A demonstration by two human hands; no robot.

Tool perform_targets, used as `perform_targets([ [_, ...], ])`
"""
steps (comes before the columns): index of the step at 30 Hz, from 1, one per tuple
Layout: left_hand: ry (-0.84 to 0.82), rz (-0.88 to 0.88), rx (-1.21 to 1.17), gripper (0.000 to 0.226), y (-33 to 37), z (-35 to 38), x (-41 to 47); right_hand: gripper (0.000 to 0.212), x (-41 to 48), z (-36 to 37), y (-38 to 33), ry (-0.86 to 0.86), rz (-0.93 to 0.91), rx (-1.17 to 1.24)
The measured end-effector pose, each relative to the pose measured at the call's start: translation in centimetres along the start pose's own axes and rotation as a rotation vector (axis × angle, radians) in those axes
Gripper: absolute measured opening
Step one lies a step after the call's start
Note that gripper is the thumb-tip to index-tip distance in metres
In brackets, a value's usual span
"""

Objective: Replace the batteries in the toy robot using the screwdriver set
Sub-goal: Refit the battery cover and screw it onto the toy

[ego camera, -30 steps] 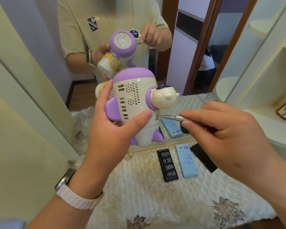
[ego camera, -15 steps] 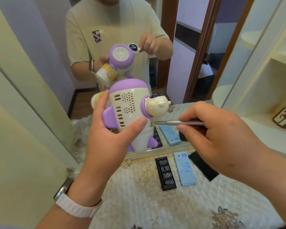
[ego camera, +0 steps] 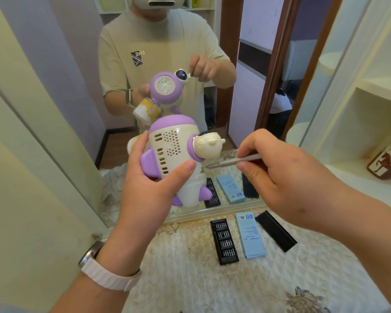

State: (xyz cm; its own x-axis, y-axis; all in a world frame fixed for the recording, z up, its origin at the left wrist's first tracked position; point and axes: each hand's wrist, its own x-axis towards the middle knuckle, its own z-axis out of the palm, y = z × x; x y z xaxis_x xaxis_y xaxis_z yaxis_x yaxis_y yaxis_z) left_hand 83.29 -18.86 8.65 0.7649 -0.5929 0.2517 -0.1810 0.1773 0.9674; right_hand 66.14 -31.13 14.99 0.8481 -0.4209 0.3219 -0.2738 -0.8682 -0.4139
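Note:
My left hand (ego camera: pixel 151 190) grips a cream and purple toy robot (ego camera: pixel 174 150) held up in front of a mirror, its perforated back facing me. My right hand (ego camera: pixel 287 179) pinches a slim silver screwdriver (ego camera: pixel 235 161), whose tip points left and touches the toy's lower back just under its round side arm. The screw itself is too small to make out. On the quilted cloth below lie the open black bit tray (ego camera: pixel 224 241), a light blue box (ego camera: pixel 250 236) and a black lid (ego camera: pixel 275 230).
A large mirror (ego camera: pixel 246 86) stands right behind the toy and reflects a person, the toy and the bit set. White shelves (ego camera: pixel 370 123) at the right hold a dark red box (ego camera: pixel 386 161). A cream panel (ego camera: pixel 32 154) fills the left side.
The screwdriver has tilted so its handle points up to the right, and its tip sits lower on the toy's back. The toy sits lower in view and the camera has tilted up.

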Motion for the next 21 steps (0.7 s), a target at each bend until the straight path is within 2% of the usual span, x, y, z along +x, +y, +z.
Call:
perform_targets([
  [4,0.010,-0.001,0.007,0.084,0.0,0.0,-0.5,0.026,-0.2,-0.2,-0.1,0.065,-0.029,-0.052],
  [8,-0.003,-0.019,0.009,0.085,0.1,-0.3,-0.9,0.037,-0.4,0.0,-0.1,0.114,-0.055,-0.137],
  [10,-0.008,-0.022,0.006,0.085,0.2,-0.6,-1.1,0.037,-0.6,0.0,-0.3,0.102,-0.069,-0.126],
  [14,-0.015,-0.027,-0.010,0.085,0.5,-1.2,-1.6,0.024,-1.2,0.1,-1.2,-0.036,-0.097,0.020],
  [17,-0.019,-0.040,-0.036,0.084,0.5,-2.0,-2.1,0.014,-1.7,0.3,-2.1,-0.026,-0.095,0.000],
  [21,-0.014,-0.042,-0.079,0.088,0.7,-3.1,-2.9,0.024,-1.9,0.6,-3.1,0.012,-0.123,-0.059],
])
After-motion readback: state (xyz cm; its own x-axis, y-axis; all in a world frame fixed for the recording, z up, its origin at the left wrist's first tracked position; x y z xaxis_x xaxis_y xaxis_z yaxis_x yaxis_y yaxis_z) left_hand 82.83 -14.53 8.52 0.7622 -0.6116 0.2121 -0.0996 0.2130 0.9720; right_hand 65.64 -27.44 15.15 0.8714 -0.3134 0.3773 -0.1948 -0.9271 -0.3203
